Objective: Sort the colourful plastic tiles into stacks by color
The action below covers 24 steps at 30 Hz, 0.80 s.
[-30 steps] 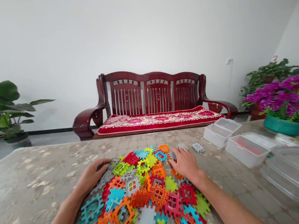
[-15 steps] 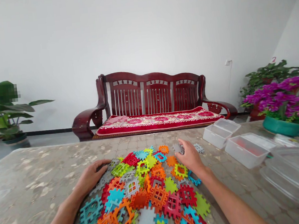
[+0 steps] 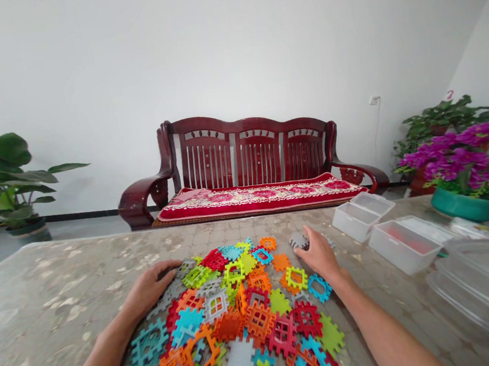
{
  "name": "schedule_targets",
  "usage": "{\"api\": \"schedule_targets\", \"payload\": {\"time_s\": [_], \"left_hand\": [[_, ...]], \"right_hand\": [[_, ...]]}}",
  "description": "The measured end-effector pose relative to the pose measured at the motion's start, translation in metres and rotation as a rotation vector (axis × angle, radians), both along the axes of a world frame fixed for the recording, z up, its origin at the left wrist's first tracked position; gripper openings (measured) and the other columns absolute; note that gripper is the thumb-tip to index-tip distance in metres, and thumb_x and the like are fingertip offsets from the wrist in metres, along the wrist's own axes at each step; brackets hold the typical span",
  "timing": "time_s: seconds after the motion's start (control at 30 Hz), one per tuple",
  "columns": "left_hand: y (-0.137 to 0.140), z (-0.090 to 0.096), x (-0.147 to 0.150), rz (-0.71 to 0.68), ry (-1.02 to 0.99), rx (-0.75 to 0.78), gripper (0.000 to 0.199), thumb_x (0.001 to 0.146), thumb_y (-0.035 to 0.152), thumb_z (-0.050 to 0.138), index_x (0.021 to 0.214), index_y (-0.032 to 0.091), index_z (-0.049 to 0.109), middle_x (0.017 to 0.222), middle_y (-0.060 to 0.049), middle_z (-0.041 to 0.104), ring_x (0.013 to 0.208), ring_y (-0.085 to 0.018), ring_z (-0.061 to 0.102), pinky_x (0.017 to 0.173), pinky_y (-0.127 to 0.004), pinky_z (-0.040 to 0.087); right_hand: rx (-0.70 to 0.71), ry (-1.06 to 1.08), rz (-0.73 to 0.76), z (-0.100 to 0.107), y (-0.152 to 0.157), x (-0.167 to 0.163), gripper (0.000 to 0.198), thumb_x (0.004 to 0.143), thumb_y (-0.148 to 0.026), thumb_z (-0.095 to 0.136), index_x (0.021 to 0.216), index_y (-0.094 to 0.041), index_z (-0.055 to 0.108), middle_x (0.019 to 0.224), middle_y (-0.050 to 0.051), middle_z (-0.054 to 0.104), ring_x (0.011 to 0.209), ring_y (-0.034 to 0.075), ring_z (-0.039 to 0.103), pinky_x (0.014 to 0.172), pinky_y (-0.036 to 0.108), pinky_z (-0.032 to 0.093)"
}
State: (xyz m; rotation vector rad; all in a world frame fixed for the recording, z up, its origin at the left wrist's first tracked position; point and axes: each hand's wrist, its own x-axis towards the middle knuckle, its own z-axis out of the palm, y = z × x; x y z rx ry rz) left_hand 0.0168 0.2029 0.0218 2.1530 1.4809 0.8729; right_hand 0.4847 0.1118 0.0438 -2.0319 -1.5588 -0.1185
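Observation:
A wide heap of plastic interlocking puzzle tiles [image 3: 235,309] in orange, red, blue, green and grey lies in front of me. Many tiles have notched edges and window-like cutouts. My left hand [image 3: 156,282] rests against the heap's left edge beside grey tiles, its thumb apart from the fingers. Beyond the heap's right side, my right hand [image 3: 321,255] has its thumb and fingers around a grey tile [image 3: 298,240] low over the table. A second grey tile [image 3: 330,241] is partly hidden behind that hand. Near the right wrist lies a blue frame tile [image 3: 319,287].
Two translucent plastic boxes [image 3: 402,251] [image 3: 353,224] stand at the right, with clear lids [image 3: 482,286] nearer me. A teal pot of purple flowers [image 3: 465,203] is behind them. Across the table [image 3: 63,289] stands a wooden bench [image 3: 252,147].
My right hand has shifted slightly right, and the grey tile has moved along with it. More of the blue frame tile shows by the wrist. My left hand has stayed in place.

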Motion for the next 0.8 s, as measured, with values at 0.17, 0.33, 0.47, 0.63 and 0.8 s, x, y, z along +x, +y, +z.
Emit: {"api": "schedule_targets", "payload": {"time_s": [0.17, 0.33, 0.47, 0.63, 0.8], "left_hand": [[-0.002, 0.002, 0.001, -0.001, 0.016, -0.007, 0.05, 0.078, 0.056, 0.053, 0.106, 0.022, 0.075, 0.11, -0.007, 0.077, 0.106, -0.029, 0.069, 0.1, -0.042, 0.05], [-0.003, 0.005, 0.004, 0.003, 0.0, -0.004, 0.05, 0.076, 0.058, 0.053, 0.104, 0.022, 0.076, 0.108, -0.007, 0.077, 0.104, -0.029, 0.069, 0.098, -0.04, 0.051], [-0.005, 0.007, 0.005, 0.013, -0.013, -0.003, 0.052, 0.075, 0.062, 0.054, 0.101, 0.023, 0.076, 0.107, -0.007, 0.078, 0.104, -0.029, 0.069, 0.098, -0.041, 0.051], [-0.006, 0.006, 0.005, 0.016, -0.022, -0.012, 0.055, 0.075, 0.064, 0.053, 0.104, 0.022, 0.076, 0.109, -0.007, 0.077, 0.104, -0.029, 0.069, 0.099, -0.041, 0.05], [-0.005, 0.005, 0.004, 0.009, -0.021, -0.005, 0.052, 0.076, 0.062, 0.054, 0.104, 0.023, 0.076, 0.108, -0.006, 0.078, 0.103, -0.029, 0.069, 0.098, -0.041, 0.051]], "right_hand": [[-0.127, -0.06, -0.072, 0.004, -0.003, -0.002, 0.079, 0.078, -0.035, 0.063, 0.146, -0.008, 0.037, 0.13, 0.02, 0.06, 0.121, 0.032, 0.055, 0.1, 0.041, 0.041], [-0.182, -0.089, -0.112, 0.007, -0.001, -0.007, 0.073, 0.082, -0.034, 0.058, 0.145, -0.003, 0.037, 0.122, 0.024, 0.064, 0.116, 0.035, 0.057, 0.095, 0.041, 0.041], [-0.181, -0.096, -0.117, 0.007, 0.0, -0.009, 0.072, 0.083, -0.036, 0.057, 0.145, -0.005, 0.037, 0.121, 0.024, 0.063, 0.114, 0.035, 0.057, 0.094, 0.042, 0.041], [-0.108, -0.1, -0.12, 0.008, -0.006, -0.01, 0.069, 0.083, -0.035, 0.058, 0.143, -0.006, 0.04, 0.122, 0.022, 0.061, 0.116, 0.034, 0.054, 0.098, 0.041, 0.04], [0.102, -0.068, 0.079, 0.014, -0.016, -0.029, 0.045, 0.084, -0.022, 0.053, 0.129, -0.019, 0.057, 0.116, 0.01, 0.064, 0.111, 0.025, 0.055, 0.1, 0.037, 0.041]]}}
